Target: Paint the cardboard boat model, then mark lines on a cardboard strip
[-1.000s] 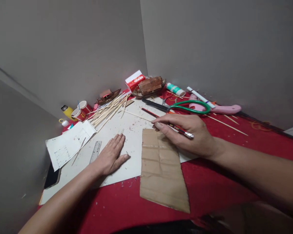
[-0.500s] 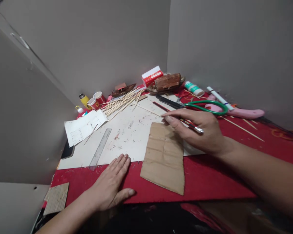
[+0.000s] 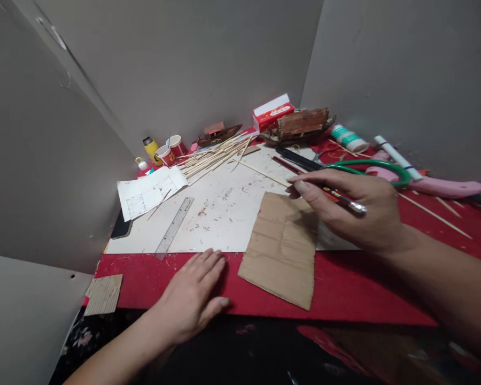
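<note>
My right hand point(image 3: 356, 211) is closed over the right side of the mat, above the cardboard's upper right corner. Between its thumb and fingers is a dark red and black pencil point(image 3: 347, 202) with a silver end. A thin wooden stick point(image 3: 266, 175) runs left from the fingertips; whether they pinch it is unclear. My left hand point(image 3: 194, 291) lies flat on the red cloth, fingers stretched and thumb apart, holding nothing. Between the hands lies a creased brown cardboard piece point(image 3: 280, 248), partly on the white mat point(image 3: 212, 214), its lower end over the red cloth point(image 3: 356, 291).
A clear ruler point(image 3: 175, 224), a paper drawing point(image 3: 150, 192) and a phone point(image 3: 121, 227) lie left. Behind are a bundle of sticks point(image 3: 216, 156), cups point(image 3: 175, 145), two model boats point(image 3: 302, 127) point(image 3: 218, 133) and a red box point(image 3: 273, 115). Green-handled scissors point(image 3: 401, 174) lie right.
The whole view has shifted, so things on the table appear farther right and slightly higher. Both hands keep nearly the same pose and place relative to the cardboard.
</note>
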Available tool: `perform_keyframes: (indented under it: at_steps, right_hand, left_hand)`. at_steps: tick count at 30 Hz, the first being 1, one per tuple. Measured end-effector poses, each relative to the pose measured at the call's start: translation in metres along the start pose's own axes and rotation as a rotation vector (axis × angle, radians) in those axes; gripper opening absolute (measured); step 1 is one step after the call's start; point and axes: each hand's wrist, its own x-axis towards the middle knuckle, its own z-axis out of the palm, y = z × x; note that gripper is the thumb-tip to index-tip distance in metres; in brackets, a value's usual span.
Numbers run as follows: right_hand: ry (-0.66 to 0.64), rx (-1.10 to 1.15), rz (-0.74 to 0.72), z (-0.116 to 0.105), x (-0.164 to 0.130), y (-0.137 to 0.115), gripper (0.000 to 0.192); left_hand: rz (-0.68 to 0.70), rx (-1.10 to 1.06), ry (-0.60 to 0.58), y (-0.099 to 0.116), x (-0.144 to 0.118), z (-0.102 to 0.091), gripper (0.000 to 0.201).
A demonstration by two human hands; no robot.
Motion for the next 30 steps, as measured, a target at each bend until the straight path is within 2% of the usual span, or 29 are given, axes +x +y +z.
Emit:
perform_keyframes:
  at_steps: [3, 6, 11, 18, 25, 30]
  right_hand:
    - [-0.002, 0.001, 0.004, 0.001, -0.001, 0.001, 0.012]
    - [-0.004, 0.006, 0.001, 0.001, -0.002, 0.002, 0.011]
    - [-0.028, 0.024, 0.007, 0.003, -0.004, 0.001, 0.009]
    - [-0.047, 0.024, -0.010, 0.005, -0.006, -0.001, 0.008]
    - [-0.053, 0.000, -0.015, 0.006, -0.008, 0.002, 0.012]
    - [-0.060, -0.003, -0.023, 0.006, -0.009, 0.002, 0.014]
  left_hand:
    - [0.088, 0.056, -0.048, 0.006, 0.029, 0.014, 0.078]
    - [0.087, 0.049, -0.086, 0.005, 0.035, 0.022, 0.085]
    - [0.030, 0.039, -0.087, -0.005, 0.009, 0.026, 0.082]
    - [-0.126, 0.099, -0.048, -0.023, -0.023, 0.033, 0.080]
    - [-0.256, 0.240, 0.182, -0.050, -0.061, 0.049, 0.079]
    - [-0.287, 0.359, 0.291, -0.057, -0.080, 0.061, 0.079]
